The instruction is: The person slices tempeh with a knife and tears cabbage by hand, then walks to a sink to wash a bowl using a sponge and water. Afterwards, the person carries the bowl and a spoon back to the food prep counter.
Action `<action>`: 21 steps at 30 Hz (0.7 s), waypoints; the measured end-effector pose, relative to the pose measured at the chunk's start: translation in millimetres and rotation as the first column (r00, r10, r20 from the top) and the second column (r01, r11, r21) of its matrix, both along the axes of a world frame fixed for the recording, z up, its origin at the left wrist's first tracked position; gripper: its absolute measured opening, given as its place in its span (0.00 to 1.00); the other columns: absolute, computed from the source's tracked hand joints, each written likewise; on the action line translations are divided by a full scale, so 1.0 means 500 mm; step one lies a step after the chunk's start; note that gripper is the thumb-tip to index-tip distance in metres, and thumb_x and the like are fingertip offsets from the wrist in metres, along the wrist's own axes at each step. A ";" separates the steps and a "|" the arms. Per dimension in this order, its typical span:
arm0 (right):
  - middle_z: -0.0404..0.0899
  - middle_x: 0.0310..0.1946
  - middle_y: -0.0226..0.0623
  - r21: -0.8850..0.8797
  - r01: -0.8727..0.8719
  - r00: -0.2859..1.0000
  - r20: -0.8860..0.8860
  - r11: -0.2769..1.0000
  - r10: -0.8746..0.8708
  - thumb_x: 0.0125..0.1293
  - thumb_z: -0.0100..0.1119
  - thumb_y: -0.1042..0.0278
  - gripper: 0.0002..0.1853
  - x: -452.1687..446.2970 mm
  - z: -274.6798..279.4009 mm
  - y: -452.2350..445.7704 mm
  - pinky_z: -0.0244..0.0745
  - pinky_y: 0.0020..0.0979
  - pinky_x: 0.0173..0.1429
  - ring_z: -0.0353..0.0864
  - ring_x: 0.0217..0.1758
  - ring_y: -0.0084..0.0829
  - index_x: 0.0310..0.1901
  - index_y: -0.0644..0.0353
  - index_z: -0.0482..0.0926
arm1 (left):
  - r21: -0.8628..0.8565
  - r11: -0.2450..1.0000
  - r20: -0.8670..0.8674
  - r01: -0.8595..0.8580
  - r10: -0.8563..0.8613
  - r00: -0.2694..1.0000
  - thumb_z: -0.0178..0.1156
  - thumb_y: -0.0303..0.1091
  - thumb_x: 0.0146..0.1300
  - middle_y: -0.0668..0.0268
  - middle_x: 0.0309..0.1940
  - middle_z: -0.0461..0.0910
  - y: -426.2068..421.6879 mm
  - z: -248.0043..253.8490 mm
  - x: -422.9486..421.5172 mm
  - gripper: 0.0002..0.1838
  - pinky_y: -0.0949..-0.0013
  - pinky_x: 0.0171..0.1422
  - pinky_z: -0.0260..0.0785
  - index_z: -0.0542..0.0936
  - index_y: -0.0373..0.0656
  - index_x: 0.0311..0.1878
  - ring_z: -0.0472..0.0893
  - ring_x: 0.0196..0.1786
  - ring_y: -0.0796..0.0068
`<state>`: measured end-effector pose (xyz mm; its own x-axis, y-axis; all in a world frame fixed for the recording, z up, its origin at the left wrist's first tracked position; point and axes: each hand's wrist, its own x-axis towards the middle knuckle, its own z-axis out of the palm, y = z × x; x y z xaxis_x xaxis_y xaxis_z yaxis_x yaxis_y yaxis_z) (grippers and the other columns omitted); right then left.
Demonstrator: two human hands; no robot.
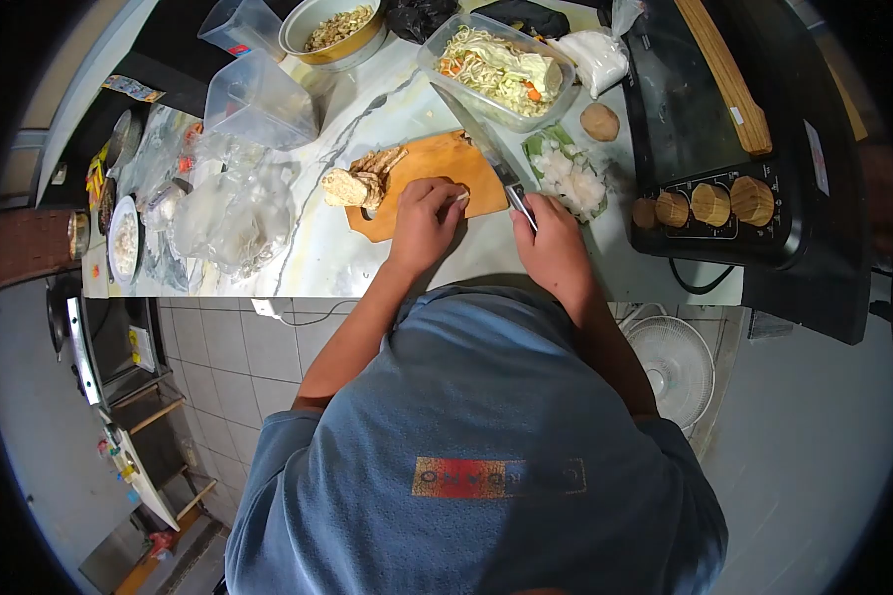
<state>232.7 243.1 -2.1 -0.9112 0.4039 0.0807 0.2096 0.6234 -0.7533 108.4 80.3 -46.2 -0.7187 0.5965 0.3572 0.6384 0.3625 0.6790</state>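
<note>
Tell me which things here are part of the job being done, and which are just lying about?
Part of the job:
- left hand, at a small pale piece
- right hand, holding the knife
- wooden cutting board
- probably the brown slices on it

Seemingly just lying about:
- plastic bags
- clear plastic container
- white fan

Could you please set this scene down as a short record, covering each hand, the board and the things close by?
Left hand: at a small pale piece over the wooden board
Right hand: holding a knife by its handle
Board's left end: brown slices
Beyond board: clear tub of shredded food
Right of knife: white pieces, round brown item
</note>
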 end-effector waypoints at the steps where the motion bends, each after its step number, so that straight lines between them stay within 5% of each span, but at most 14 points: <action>1: 0.77 0.38 0.52 -0.002 0.000 1.000 0.001 1.000 0.000 0.67 0.56 0.67 0.11 0.001 -0.002 -0.001 0.72 0.48 0.48 0.77 0.43 0.55 0.42 0.67 0.74 | -0.002 1.000 0.004 0.004 -0.004 1.000 0.66 0.28 0.56 0.60 0.39 0.81 0.000 0.000 0.001 0.07 0.58 0.52 0.68 0.83 0.41 0.39 0.77 0.46 0.56; 21: 0.79 0.38 0.51 -0.031 -0.011 1.000 -0.029 0.999 0.010 0.67 0.57 0.67 0.11 0.008 -0.001 -0.001 0.73 0.42 0.44 0.79 0.40 0.52 0.44 0.67 0.76 | -0.109 0.991 -0.089 -0.073 0.063 0.994 0.64 0.29 0.59 0.63 0.38 0.80 0.005 -0.006 -0.011 0.07 0.58 0.50 0.67 0.81 0.45 0.42 0.76 0.44 0.58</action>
